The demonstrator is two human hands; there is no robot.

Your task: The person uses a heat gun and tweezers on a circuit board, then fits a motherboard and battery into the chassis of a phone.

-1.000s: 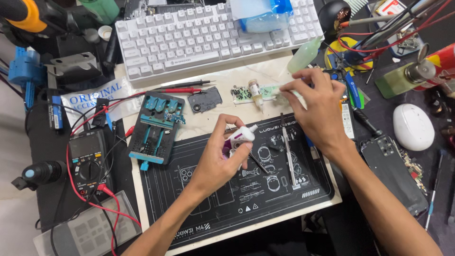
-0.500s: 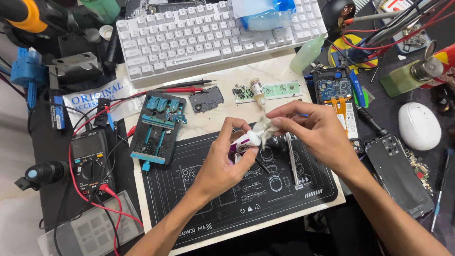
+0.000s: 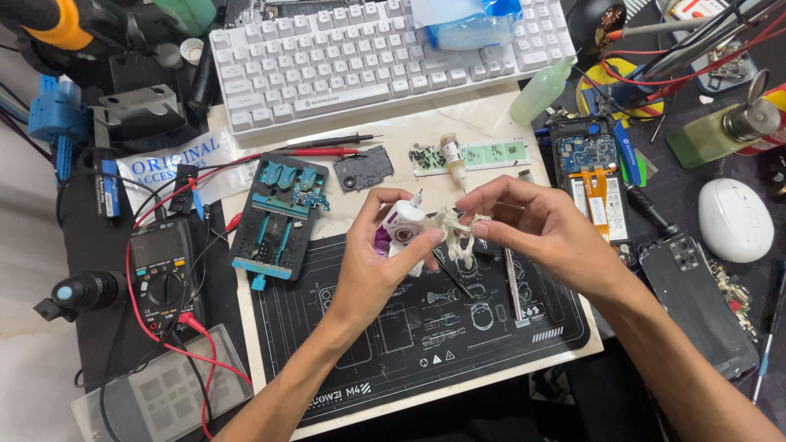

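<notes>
The left hand (image 3: 385, 262) is closed around a small white bottle (image 3: 403, 223); just right of it the right hand (image 3: 540, 233) pinches a crumpled whitish wad (image 3: 455, 225) touching the bottle's tip

There is one view only, from a camera on the person's head, looking almost straight down at the bench from close above. Both forearms enter from the bottom edge, and the left hand (image 3: 378, 260) and right hand (image 3: 544, 231) meet near the frame's centre over the black mat (image 3: 426, 344). The keyboard (image 3: 385, 57) runs along the top, a multimeter (image 3: 164, 274) sits at left, and a mouse (image 3: 734, 219) at right.
</notes>
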